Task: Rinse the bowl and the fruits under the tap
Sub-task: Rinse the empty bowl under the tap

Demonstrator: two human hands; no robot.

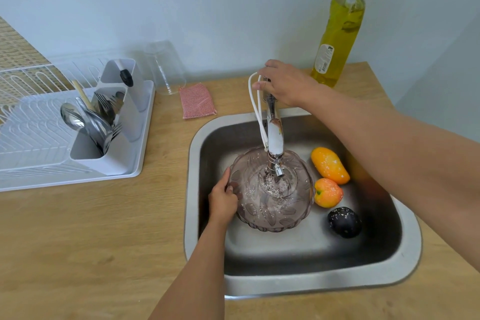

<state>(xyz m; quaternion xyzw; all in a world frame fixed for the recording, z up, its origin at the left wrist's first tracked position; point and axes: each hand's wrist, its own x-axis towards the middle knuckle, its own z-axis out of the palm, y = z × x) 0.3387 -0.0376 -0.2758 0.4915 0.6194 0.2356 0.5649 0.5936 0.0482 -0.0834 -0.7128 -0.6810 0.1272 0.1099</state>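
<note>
Though the soap bottle [340, 31] at the counter's [91, 228] back right corner carries a white label with a barcode, I cannot read any of its print. My left hand [222, 201] grips the left rim of the bowl [270, 197], thumb on the rim and fingers curled underneath, holding it tilted in the sink [298, 283] under the tap [274, 138]. Water runs into the bowl. My right hand [285, 83] rests on top of the tap at the sink's back edge, fingers loosely bent over its handle. Three fruits lie wet along the sink's right side: a mango [329, 165] rearmost, a peach [327, 193] touching the bowl, a plum [344, 221] nearest me. A sponge [198, 101] lies behind the sink's left corner; a rack [52, 143] with cutlery [96, 119] sits at the left edge.
</note>
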